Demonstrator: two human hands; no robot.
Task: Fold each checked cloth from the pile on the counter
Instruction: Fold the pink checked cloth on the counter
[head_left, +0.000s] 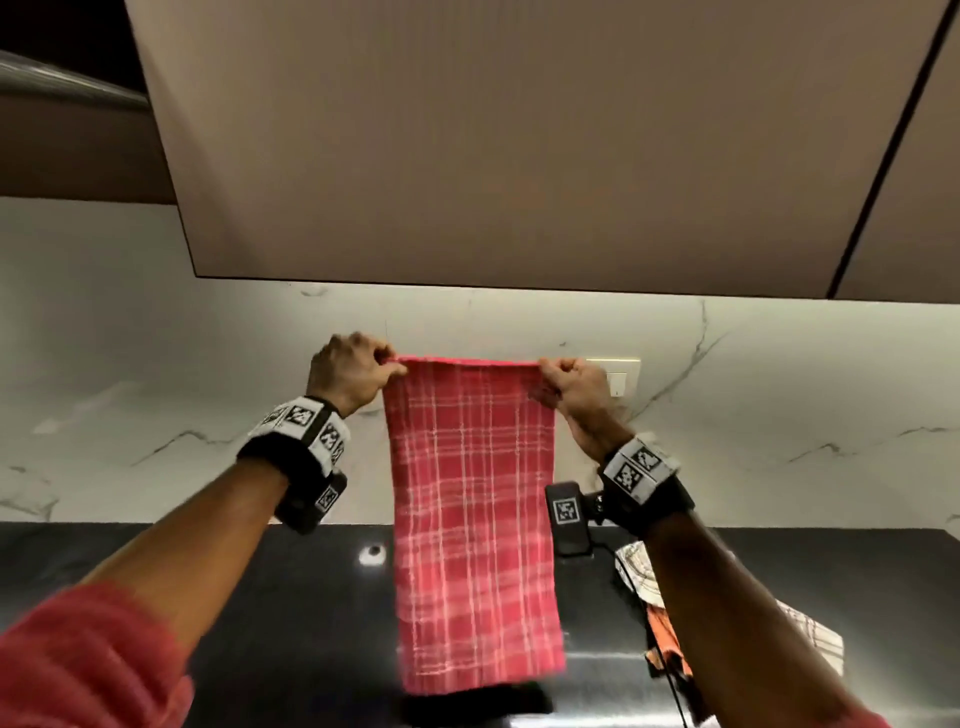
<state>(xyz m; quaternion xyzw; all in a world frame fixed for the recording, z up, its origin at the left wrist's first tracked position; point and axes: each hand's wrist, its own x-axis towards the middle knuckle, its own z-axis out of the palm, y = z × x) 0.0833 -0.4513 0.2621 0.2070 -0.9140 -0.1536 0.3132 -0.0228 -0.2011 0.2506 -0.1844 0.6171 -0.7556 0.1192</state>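
Black counter (260, 597) runs below a marble wall (104, 364), and above it my left hand (348, 371) pinches the top left corner of the red cloth (475, 519) while my right hand (576, 389) pinches the top right corner, fingers curled tight on both. Stretched level between my 2 hands, the cloth hangs straight down in front of me, long axis vertical, low end near the counter, so I judge the next fold goes top to bottom. The pile (813, 634) lies on the counter under my right arm.
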